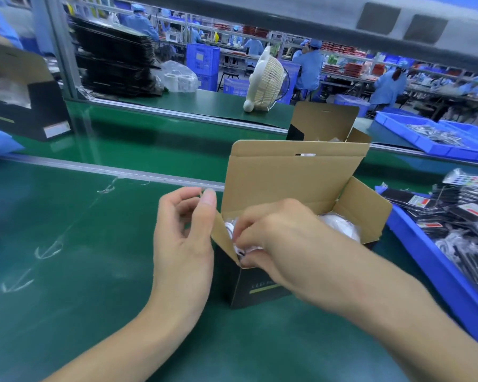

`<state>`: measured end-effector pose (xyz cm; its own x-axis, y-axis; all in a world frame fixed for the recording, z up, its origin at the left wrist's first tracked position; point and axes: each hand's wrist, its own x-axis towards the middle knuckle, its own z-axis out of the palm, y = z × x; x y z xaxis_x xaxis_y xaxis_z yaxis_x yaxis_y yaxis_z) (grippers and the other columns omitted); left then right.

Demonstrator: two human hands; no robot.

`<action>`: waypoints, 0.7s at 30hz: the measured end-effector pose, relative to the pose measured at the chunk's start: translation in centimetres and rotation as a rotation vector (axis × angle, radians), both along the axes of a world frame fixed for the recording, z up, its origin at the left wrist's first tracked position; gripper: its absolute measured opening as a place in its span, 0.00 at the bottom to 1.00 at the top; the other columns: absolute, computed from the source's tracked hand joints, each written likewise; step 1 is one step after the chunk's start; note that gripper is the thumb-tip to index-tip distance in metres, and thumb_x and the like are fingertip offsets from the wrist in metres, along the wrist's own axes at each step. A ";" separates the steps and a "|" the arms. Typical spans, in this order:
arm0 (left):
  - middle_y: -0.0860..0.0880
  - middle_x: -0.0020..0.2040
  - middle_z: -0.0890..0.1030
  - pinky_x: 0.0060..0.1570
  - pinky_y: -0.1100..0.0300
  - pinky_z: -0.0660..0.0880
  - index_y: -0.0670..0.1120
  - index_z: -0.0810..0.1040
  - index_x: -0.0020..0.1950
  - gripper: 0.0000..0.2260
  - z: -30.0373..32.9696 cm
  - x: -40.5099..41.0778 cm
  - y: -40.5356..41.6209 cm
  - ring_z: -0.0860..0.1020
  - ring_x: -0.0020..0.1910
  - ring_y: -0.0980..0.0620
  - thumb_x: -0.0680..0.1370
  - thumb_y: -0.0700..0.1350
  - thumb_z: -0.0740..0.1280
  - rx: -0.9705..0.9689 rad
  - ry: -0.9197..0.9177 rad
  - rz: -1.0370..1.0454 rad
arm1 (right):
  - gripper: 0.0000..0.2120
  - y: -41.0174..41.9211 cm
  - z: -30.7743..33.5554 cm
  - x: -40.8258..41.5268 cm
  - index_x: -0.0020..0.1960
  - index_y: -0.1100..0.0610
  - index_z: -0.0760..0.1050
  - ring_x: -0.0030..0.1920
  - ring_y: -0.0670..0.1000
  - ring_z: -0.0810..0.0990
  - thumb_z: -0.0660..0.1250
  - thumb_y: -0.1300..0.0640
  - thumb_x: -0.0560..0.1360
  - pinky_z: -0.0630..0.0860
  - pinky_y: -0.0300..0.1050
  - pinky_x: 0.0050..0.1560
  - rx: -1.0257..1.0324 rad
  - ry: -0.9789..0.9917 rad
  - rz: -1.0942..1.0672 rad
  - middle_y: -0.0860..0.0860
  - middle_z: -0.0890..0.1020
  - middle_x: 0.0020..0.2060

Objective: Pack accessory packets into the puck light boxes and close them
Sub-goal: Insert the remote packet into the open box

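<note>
On green belt, two open boxes point(293, 194), two hands point(182, 238)

Left hand point(182, 232) raised, palm turned inward, fingers point(209, 205) loosely curled, forearm bare. Right hand point(282, 244) reaches leftward across, back uppermost, fingertips pinched together low, forearm bare.

Single view, head-worn wide-angle camera, looking forward and down from the person's own position onto the green bench point(66, 257). Close range: both forearms enter from the bottom edge, at 6 and 4 o'clock. Open box point(293, 188) sits near frame centre. Blue tray point(425, 244) at 3 o'clock. Factory floor far off at 12 o'clock. Straight edges bow toward the frame borders.
</note>
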<state>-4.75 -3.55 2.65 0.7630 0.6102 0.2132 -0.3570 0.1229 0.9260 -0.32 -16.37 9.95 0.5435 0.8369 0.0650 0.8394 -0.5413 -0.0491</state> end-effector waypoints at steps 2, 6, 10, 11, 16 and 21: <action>0.54 0.46 0.83 0.43 0.74 0.72 0.54 0.78 0.51 0.15 0.1 -0.1 -0.1 0.79 0.43 0.61 0.70 0.62 0.70 -0.011 -0.038 0.067 | 0.04 -0.1 0.3 -0.1 0.45 0.57 0.80 0.47 0.57 0.78 0.66 0.59 0.76 0.76 0.50 0.47 0.008 -0.003 0.047 0.52 0.80 0.46; 0.59 0.52 0.84 0.49 0.73 0.73 0.56 0.81 0.54 0.13 0.0 -0.7 -0.5 0.82 0.51 0.61 0.74 0.61 0.68 0.136 -0.082 0.058 | 0.12 -0.8 1.5 -0.8 0.45 0.57 0.79 0.46 0.57 0.78 0.57 0.58 0.72 0.76 0.50 0.44 -0.051 0.007 0.079 0.55 0.82 0.43; 0.59 0.60 0.81 0.58 0.61 0.75 0.58 0.81 0.60 0.15 -0.1 -1.2 -0.8 0.79 0.63 0.53 0.76 0.59 0.64 0.371 -0.099 0.052 | 0.18 -0.8 1.7 -1.9 0.40 0.54 0.77 0.36 0.52 0.76 0.52 0.46 0.72 0.70 0.44 0.32 -0.052 -0.051 0.055 0.51 0.80 0.35; 0.58 0.61 0.80 0.60 0.60 0.75 0.56 0.81 0.60 0.15 -0.1 -1.2 -0.8 0.78 0.64 0.53 0.76 0.58 0.64 0.422 -0.105 0.066 | 0.18 -0.8 1.8 -1.9 0.41 0.53 0.77 0.36 0.51 0.76 0.53 0.44 0.73 0.69 0.42 0.32 -0.049 -0.049 0.050 0.50 0.81 0.35; 0.49 0.64 0.78 0.65 0.67 0.70 0.50 0.80 0.62 0.15 -0.5 -1.7 -1.1 0.77 0.66 0.52 0.78 0.51 0.65 0.648 -0.187 0.084 | 0.07 -1.8 0.3 -3.4 0.43 0.50 0.71 0.41 0.47 0.75 0.62 0.48 0.76 0.73 0.42 0.41 0.074 0.146 0.092 0.44 0.76 0.40; 0.49 0.61 0.82 0.62 0.53 0.75 0.43 0.85 0.59 0.14 -1.3 -1.0 -0.8 0.80 0.62 0.47 0.78 0.45 0.66 0.965 -0.240 0.118 | 0.07 -8.4 -0.6 0.6 0.54 0.56 0.80 0.52 0.49 0.83 0.69 0.62 0.76 0.79 0.51 0.53 0.840 0.148 -0.079 0.47 0.83 0.51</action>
